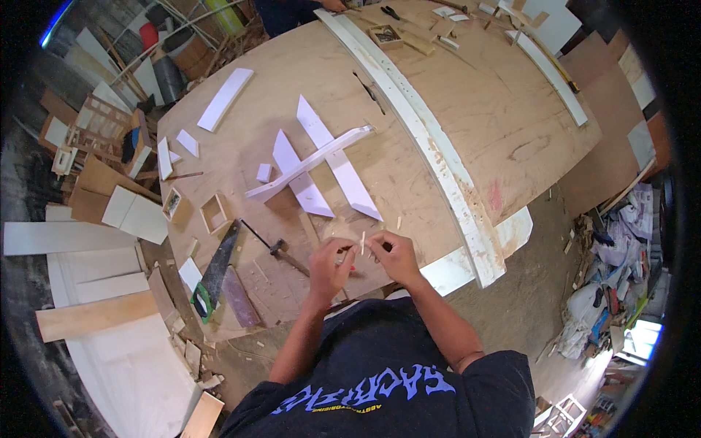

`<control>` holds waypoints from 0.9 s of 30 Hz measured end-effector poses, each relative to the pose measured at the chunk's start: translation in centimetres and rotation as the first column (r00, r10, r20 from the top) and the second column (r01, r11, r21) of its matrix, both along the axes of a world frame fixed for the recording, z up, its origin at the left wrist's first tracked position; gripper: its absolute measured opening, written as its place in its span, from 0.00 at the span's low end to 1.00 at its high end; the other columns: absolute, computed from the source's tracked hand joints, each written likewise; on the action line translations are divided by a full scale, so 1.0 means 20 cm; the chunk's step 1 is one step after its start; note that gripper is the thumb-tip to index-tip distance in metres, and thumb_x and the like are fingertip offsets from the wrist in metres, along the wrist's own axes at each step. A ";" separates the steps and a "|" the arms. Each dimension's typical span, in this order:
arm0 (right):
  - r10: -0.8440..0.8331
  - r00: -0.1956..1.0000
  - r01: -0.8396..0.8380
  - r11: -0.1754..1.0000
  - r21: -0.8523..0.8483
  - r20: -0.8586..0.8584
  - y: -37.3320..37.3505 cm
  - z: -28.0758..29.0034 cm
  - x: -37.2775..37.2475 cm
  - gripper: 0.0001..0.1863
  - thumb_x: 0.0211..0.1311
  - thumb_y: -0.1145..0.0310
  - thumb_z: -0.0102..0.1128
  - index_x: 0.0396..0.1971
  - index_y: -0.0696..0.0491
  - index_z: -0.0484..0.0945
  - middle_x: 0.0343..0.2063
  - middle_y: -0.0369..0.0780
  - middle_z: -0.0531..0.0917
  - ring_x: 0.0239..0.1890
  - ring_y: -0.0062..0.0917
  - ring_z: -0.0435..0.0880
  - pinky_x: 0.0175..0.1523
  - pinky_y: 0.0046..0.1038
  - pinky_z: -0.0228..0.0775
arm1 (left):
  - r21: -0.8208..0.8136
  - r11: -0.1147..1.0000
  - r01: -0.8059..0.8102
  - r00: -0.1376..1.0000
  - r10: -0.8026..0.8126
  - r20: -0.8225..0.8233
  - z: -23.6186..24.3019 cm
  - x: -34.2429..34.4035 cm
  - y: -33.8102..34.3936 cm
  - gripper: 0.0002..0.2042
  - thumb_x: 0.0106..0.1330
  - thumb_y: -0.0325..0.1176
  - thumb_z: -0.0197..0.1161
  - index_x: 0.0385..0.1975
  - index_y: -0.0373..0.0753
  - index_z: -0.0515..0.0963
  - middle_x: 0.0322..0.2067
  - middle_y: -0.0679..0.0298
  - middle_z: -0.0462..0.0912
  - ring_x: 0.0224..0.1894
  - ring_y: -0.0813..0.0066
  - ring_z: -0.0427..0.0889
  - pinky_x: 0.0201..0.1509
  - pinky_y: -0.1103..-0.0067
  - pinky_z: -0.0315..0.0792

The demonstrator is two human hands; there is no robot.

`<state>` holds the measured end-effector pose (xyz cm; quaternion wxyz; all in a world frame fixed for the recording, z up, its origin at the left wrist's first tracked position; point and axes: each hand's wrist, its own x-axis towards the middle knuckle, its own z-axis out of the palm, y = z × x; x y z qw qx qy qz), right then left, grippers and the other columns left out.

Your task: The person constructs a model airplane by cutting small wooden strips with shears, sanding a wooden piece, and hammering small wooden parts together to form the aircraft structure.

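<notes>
Over the near edge of the table, both hands meet at a small pale wooden stick [363, 241]. My left hand [332, 266] is closed, thumb and fingers pinched at the stick's left side. From the other side, my right hand [395, 258] pinches at it with bent fingers. Just beyond them lie two white slanted-end boards [342, 174] with a narrow white strip [310, 162] across them. Left of my left hand is a tool with a thin dark bar and a wooden handle [295, 263]. A handsaw [219, 266] with a green handle lies farther left.
A long white beam [420, 131] crosses the table [504, 153] and overhangs its near edge. Small open wooden boxes [215, 214] and white offcuts [226, 98] lie on the left. Another person's hand [334, 5] shows at the far edge. Scrap wood and bags [588, 306] crowd the floor.
</notes>
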<state>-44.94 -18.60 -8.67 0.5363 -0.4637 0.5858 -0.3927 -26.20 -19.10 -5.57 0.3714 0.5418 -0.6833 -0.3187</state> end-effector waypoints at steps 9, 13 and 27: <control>-0.322 0.944 0.330 0.928 0.174 -0.077 -0.10 -0.41 -0.56 0.11 0.71 0.64 0.66 0.36 0.58 0.87 0.20 0.34 0.82 0.24 0.16 0.80 0.32 0.22 0.72 | -0.152 0.982 -0.111 0.937 0.154 0.314 -0.60 0.00 -0.98 0.20 0.65 0.28 0.67 0.57 0.37 0.78 0.55 0.46 0.80 0.61 0.45 0.77 0.67 0.59 0.71; -0.335 0.934 0.356 0.908 0.221 -0.126 -0.02 -0.45 -0.64 0.12 0.71 0.63 0.66 0.36 0.58 0.87 0.20 0.33 0.83 0.24 0.16 0.80 0.33 0.22 0.72 | -0.250 0.963 -0.103 0.834 0.221 0.506 -0.73 0.07 -1.30 0.25 0.64 0.30 0.68 0.63 0.38 0.75 0.58 0.46 0.79 0.62 0.41 0.76 0.67 0.57 0.72; -0.420 0.899 0.433 0.896 0.100 -0.124 -0.04 -0.49 -0.74 0.09 0.71 0.69 0.61 0.37 0.57 0.86 0.22 0.32 0.81 0.24 0.15 0.78 0.29 0.21 0.67 | -0.132 0.987 -0.088 0.743 0.153 0.651 -0.51 0.10 -1.32 0.14 0.65 0.33 0.69 0.49 0.41 0.81 0.46 0.57 0.81 0.52 0.50 0.82 0.51 0.57 0.79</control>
